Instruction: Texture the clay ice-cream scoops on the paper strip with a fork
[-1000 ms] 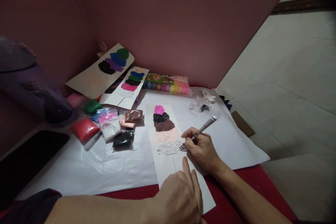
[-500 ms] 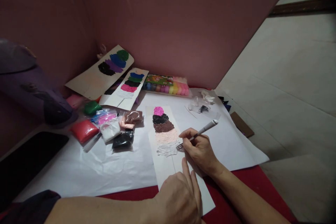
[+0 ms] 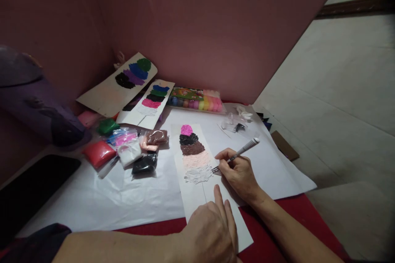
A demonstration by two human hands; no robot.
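A white paper strip [image 3: 197, 201] lies in front of me with stacked bands of textured clay [image 3: 194, 152]: pink, black, brown, pale pink, white. My right hand [image 3: 239, 174] is closed on a small fork [image 3: 237, 155] with a ribbed grey handle; its tines sit at the right edge of the white clay band. My left hand [image 3: 211, 230] rests on the strip's near end, fingers stretched flat, pinning the paper down.
Small bags of clay [image 3: 129, 148] in red, green, pink, white, brown and black lie to the left. Two finished strips [image 3: 135, 86] lean by the pink wall, beside a box of coloured clay [image 3: 197, 99]. A dark phone [image 3: 31, 189] lies far left. A white sheet [image 3: 123, 197] covers the red table.
My right hand has shifted the fork slightly along the right edge of the white clay, and the handle has tilted a little to the right. My left hand has stayed put.
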